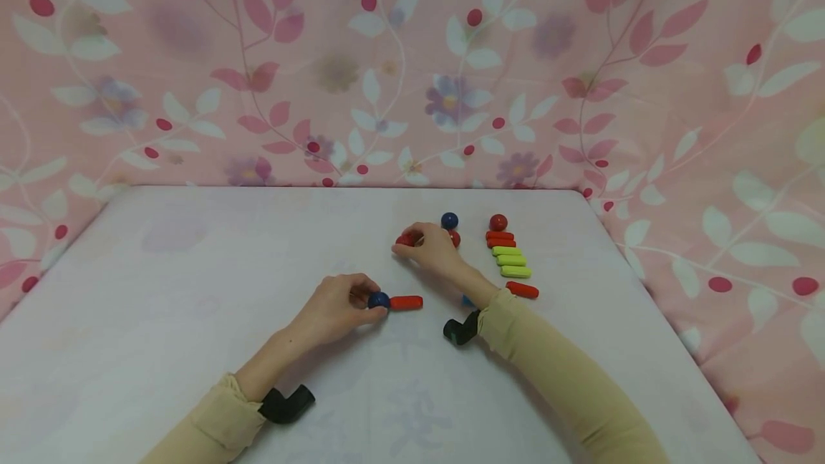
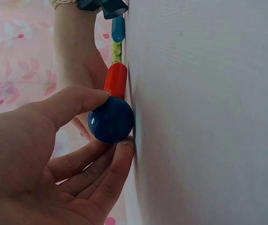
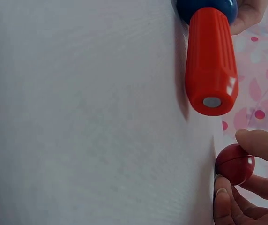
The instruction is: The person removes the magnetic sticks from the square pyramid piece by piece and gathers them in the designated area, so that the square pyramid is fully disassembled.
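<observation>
My left hand [image 1: 338, 308] pinches a dark blue ball [image 2: 110, 120] between thumb and fingers, low over the white table. A red rod [image 3: 212, 65] sticks out from that ball toward the right, its free end showing a round silver-grey disc. Farther back, my right hand [image 1: 433, 248] grips a red ball [image 3: 235, 164] between thumb and fingertips, at the table surface. In the head view most of this red ball is hidden by the fingers. Just behind the right hand sit another blue ball [image 1: 450, 220] and a partly covered red ball [image 1: 455, 238].
On the right lie a red ball [image 1: 498, 223], two red rods [image 1: 500, 240], several yellow-green rods [image 1: 511, 261] and a separate red rod [image 1: 522, 289]. A blue piece [image 1: 468, 300] shows partly under the right forearm. Floral cloth [image 1: 412, 92] hangs behind the table.
</observation>
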Motion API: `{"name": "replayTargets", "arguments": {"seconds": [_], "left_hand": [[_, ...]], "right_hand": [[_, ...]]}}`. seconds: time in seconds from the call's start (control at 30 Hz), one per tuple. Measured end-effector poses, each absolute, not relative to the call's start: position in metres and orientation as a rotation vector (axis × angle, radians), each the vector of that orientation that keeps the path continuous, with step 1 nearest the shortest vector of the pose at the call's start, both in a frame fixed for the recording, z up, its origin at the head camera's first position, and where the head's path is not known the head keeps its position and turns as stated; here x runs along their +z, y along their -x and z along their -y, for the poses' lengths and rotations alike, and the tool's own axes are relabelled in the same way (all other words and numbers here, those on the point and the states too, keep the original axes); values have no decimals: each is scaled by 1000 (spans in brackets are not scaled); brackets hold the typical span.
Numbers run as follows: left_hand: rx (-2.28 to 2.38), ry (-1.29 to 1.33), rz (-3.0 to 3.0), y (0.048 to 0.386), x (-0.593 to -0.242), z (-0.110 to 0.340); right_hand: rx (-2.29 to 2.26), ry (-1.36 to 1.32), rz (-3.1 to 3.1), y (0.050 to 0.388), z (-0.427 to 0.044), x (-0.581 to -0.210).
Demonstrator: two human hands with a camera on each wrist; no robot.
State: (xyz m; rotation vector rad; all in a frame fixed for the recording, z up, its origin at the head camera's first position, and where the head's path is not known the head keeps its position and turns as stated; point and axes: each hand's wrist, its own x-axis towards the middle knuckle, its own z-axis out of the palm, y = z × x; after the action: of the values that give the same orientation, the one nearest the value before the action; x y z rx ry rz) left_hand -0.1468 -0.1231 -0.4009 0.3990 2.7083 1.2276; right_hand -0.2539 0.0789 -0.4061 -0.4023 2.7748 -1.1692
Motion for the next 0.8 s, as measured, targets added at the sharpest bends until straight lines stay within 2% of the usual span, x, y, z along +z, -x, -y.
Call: {"name": "replayTargets", "arguments": {"seconds": [0.43,0.8], "left_hand": [[1215,-415,-2720,147,-403,122],[1213,-416,-2730,147,-401,123]], "right_hand": [[-1220,357,-2760,246,-86,-408],[-1301,381,-2664,218,-111,-403]]}}
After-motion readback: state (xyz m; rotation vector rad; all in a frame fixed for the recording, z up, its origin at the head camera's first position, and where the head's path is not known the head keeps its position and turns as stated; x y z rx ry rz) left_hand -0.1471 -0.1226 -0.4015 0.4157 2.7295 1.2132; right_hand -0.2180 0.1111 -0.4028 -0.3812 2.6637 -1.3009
